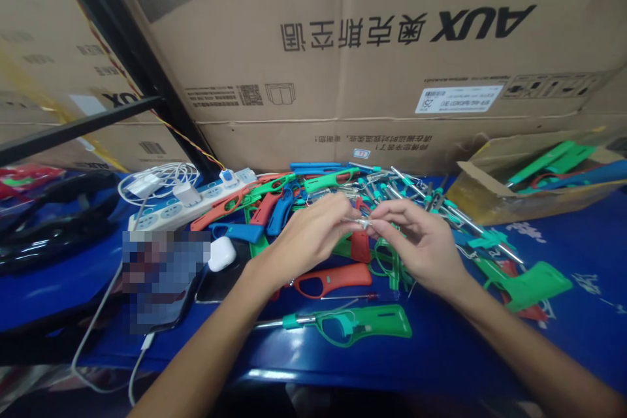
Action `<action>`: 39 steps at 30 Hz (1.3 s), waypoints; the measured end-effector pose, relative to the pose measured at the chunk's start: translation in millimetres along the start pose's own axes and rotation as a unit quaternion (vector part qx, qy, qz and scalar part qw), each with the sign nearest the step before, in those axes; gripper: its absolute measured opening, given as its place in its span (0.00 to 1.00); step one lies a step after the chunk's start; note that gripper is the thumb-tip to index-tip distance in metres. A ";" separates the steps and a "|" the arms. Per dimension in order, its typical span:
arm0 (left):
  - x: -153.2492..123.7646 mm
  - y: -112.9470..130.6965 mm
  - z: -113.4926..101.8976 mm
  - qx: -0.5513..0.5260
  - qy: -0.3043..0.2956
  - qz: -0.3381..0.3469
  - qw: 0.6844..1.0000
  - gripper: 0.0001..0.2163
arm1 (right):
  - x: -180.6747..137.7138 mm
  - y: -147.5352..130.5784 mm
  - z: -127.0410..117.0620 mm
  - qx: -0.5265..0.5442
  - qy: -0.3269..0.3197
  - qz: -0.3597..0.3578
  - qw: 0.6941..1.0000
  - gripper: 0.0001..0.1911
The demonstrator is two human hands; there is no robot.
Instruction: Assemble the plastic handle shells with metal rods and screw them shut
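Note:
My left hand and my right hand meet over a heap of lighter parts, fingertips pinched together. Between them is a small, thin whitish-metal piece, too small to name; both hands grip it. Just below lies an orange lighter handle shell. Nearer the table's front edge rests a green lighter handle shell with a metal tube and teal parts fitted to it. Behind my hands are several green, orange and blue shells and metal tubes with teal ends.
At left, a white power strip holds plugs and cables, with a phone and a white earbud case nearby. An open cardboard box of shells stands at right. A large carton forms the back wall, beside a black metal frame.

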State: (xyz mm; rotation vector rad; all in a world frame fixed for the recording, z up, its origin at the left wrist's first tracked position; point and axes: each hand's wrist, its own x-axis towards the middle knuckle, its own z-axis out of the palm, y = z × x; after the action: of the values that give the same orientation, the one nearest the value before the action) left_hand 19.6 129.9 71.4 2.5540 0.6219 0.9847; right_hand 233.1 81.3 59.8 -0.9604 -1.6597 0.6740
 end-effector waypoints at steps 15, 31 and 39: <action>-2.0 -5.3 -6.1 0.039 -0.021 -0.011 0.999 0.06 | 6.7 1.7 -2.0 -0.031 -0.067 0.022 0.997 0.13; 0.7 11.3 0.8 -0.091 0.059 -0.019 0.994 0.04 | 12.9 4.8 -5.3 0.069 -0.145 0.045 0.986 0.12; 4.4 9.2 -6.7 -0.146 0.037 -0.057 0.987 0.13 | 15.3 5.8 -5.5 0.086 -0.124 0.057 0.987 0.11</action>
State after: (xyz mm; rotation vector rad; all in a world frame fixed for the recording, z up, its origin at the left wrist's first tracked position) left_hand 20.4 125.3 82.7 2.2115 0.5887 1.0514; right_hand 238.0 97.2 64.4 -0.8783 -1.7367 1.0325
